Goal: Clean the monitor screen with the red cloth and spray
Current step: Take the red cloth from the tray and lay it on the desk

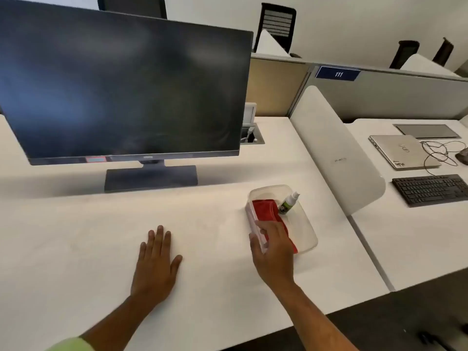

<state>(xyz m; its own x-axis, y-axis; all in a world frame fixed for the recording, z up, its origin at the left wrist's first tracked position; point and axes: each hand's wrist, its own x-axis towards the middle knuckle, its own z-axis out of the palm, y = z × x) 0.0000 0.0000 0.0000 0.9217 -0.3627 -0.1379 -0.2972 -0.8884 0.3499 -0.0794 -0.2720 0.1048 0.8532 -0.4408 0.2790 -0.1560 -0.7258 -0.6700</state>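
Reaching with right hand (272, 245) into tub (307, 230) right of monitor (121, 89), fingers seemingly closing on red cloth (266, 207) beside spray (288, 200); left hand (155, 262) flat, holding nothing; next, lifting cloth clear.

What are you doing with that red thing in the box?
A person is getting ready to clean the monitor. Their right hand reaches into a clear tub on the desk, over the red cloth lying in it; whether the fingers grip the cloth yet cannot be told. A small spray bottle leans in the tub beside the cloth. The left hand rests flat on the desk. The screen is dark and not yet touched.
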